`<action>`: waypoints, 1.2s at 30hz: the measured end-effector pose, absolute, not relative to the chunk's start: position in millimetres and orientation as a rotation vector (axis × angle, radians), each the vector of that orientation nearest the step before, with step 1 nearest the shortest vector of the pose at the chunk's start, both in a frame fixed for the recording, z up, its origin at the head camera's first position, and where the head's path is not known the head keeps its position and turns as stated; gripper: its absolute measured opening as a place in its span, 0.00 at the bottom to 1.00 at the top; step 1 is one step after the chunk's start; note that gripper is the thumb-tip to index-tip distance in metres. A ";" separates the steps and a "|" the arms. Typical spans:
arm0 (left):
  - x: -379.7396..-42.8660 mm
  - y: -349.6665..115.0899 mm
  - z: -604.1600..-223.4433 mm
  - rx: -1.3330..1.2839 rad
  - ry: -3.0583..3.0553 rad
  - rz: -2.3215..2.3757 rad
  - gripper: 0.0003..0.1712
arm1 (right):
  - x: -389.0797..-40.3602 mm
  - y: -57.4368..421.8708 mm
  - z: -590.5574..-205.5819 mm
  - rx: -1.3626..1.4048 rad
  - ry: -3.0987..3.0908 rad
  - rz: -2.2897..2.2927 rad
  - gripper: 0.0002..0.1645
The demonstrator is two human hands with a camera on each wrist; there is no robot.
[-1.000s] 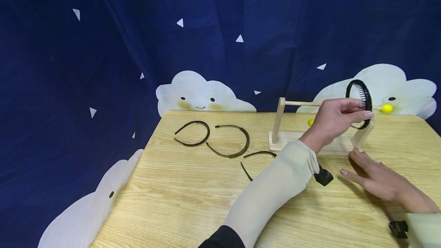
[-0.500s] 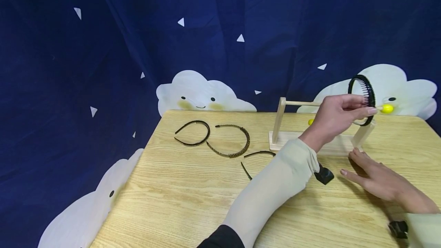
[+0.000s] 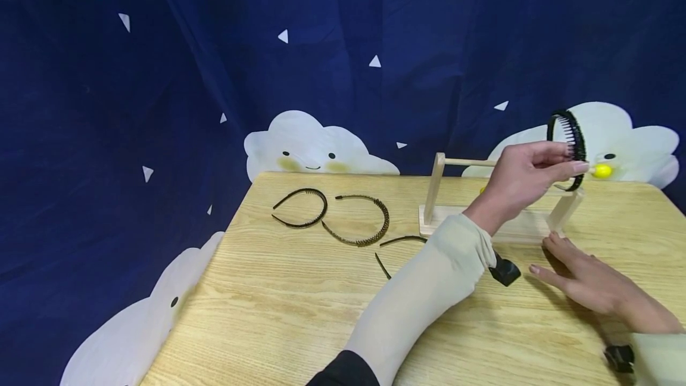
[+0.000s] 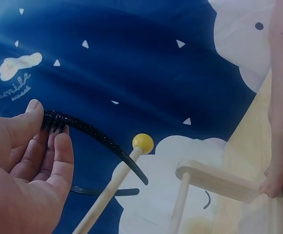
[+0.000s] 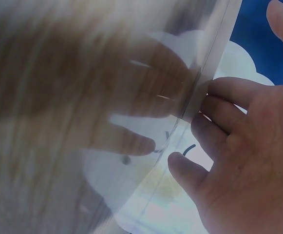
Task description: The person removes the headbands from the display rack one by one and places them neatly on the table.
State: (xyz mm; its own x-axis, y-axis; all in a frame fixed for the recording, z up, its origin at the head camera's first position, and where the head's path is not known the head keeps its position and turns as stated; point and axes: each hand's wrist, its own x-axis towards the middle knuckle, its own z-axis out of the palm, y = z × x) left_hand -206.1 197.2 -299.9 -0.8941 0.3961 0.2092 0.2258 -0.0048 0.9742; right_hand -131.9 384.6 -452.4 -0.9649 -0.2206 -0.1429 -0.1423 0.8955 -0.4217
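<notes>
My left hand point(image 3: 522, 177) pinches a black toothed headband point(image 3: 577, 139) by its toothed band, between thumb and fingers. In the left wrist view, the headband's two ends lie either side of a wooden rod tipped with a yellow ball point(image 4: 142, 143). That rod belongs to a small wooden stand point(image 3: 431, 189), partly hidden behind the left hand and forearm. My right hand point(image 3: 592, 279) has its fingers extended, and its fingertips touch the near right corner of the stand's base; in the right wrist view they meet the wood edge point(image 5: 199, 95).
Left of the stand, a black headband point(image 3: 324, 207) and a brown coiled headband point(image 3: 386, 219) lie on the wooden table point(image 3: 278, 296). Another dark headband point(image 3: 399, 240) is partly covered by the left forearm. A blue curtain point(image 3: 321, 64) with white clouds hangs behind.
The left hand has shifted slightly up and to the right with the headband, closer to the yellow ball. The right hand and the stand have stayed put.
</notes>
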 end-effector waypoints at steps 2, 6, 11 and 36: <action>-205.5 196.1 -297.8 0.673 2.134 2.027 0.11 | -132.4 384.8 -452.7 -0.273 2.869 -0.620 0.53; -205.4 192.8 -293.3 0.703 2.168 1.995 0.12 | -133.4 385.1 -452.7 -0.261 2.861 -0.608 0.54; -206.3 189.9 -289.4 0.754 2.195 1.983 0.12 | -133.8 385.3 -451.6 -0.251 2.852 -0.609 0.54; -197.6 167.2 -279.6 0.891 2.165 1.917 0.12 | -133.1 384.2 -452.2 -0.251 2.856 -0.616 0.55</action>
